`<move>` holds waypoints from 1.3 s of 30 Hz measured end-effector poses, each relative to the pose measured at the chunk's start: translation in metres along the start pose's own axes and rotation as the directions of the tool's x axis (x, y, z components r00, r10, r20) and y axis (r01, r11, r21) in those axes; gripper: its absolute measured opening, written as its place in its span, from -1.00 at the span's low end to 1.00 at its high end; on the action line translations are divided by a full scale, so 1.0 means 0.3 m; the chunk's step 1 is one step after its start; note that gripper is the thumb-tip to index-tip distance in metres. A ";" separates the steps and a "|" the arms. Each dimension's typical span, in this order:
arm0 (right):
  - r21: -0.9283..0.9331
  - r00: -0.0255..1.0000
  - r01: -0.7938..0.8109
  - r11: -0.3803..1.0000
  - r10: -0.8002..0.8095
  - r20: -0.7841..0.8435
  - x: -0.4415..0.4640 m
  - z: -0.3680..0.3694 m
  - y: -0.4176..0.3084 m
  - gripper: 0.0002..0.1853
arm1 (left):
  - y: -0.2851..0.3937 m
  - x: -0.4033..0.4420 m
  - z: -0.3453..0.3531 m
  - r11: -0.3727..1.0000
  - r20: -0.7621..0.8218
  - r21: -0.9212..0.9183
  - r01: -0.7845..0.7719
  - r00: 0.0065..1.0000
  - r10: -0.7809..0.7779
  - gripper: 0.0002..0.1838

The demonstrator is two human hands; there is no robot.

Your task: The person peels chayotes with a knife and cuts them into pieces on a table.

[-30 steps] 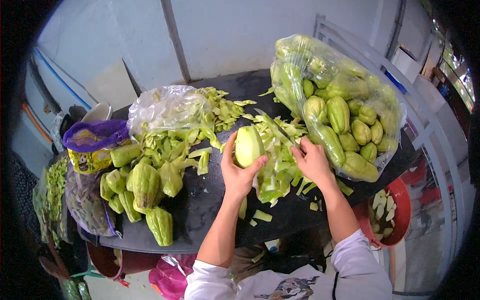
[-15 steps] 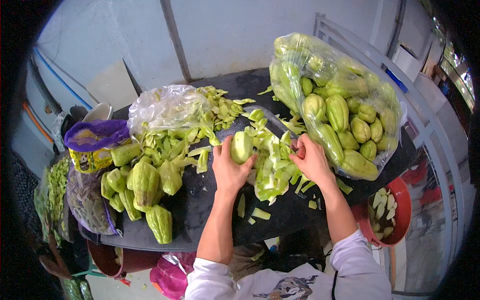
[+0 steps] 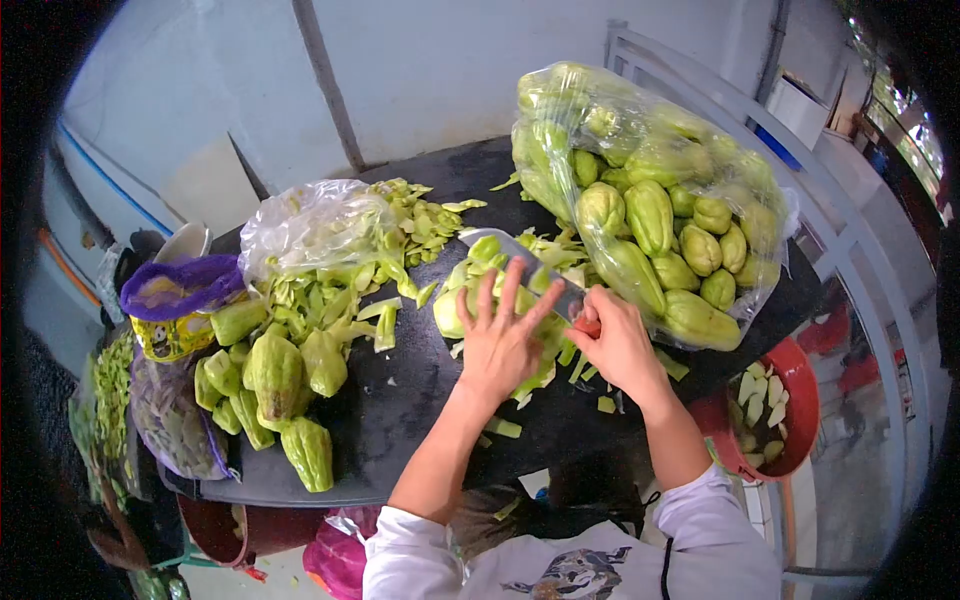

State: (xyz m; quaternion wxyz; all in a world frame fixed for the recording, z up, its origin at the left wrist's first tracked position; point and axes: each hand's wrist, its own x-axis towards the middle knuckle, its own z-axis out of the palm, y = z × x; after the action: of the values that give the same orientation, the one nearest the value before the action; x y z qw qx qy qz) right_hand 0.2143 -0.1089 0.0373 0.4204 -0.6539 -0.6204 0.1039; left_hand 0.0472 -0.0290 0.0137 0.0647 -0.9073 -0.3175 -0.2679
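Note:
My right hand [image 3: 620, 345] is closed round the red handle of a kitchen knife [image 3: 570, 299], whose wide blade points away to the upper left. My left hand [image 3: 500, 345] lies with fingers spread over a heap of cut chayote [image 3: 540, 368], its fingertips close to the blade. A pale peeled chayote [image 3: 449, 314] shows just left of those fingers, and some chopped pieces lie beyond the blade. The left palm hides part of the heap.
A clear bag of whole chayotes [image 3: 690, 225] stands at the right. Unpeeled chayotes [image 3: 280, 375] and peelings [image 3: 425, 215] lie at the left, beside a purple mesh bag [image 3: 175, 410]. Below the table's right edge is a red bucket [image 3: 805, 400]. A metal rail [image 3: 850, 240] runs behind.
My left hand has let the peeled chayote down and spread out over the cut heap. The right hand now grips the knife by its handle. The view has shifted slightly.

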 end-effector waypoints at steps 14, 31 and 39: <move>-0.030 0.983 -0.184 0.983 0.183 -0.031 -0.287 -0.225 0.088 -0.64 | -0.231 0.023 -0.035 0.861 0.283 -0.082 0.503 0.840 -0.463 -0.19; 0.480 0.934 -0.339 0.809 0.226 0.278 -0.122 -0.062 0.018 -0.72 | -0.280 0.047 0.021 -0.469 0.579 -0.801 0.372 0.681 -0.448 -0.25; 0.220 0.979 -0.110 0.969 0.067 0.194 -0.002 0.093 -0.047 -0.80 | -0.234 0.032 -0.014 -0.606 0.528 -0.774 0.185 0.717 -0.455 -0.42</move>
State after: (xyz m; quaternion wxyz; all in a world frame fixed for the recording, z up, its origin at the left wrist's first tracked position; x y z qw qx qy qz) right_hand 0.1856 -0.0993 0.0292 0.4286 -0.6157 -0.6105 0.2538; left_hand 0.0087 0.0305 0.0185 -0.7857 -0.3098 -0.2469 -0.4751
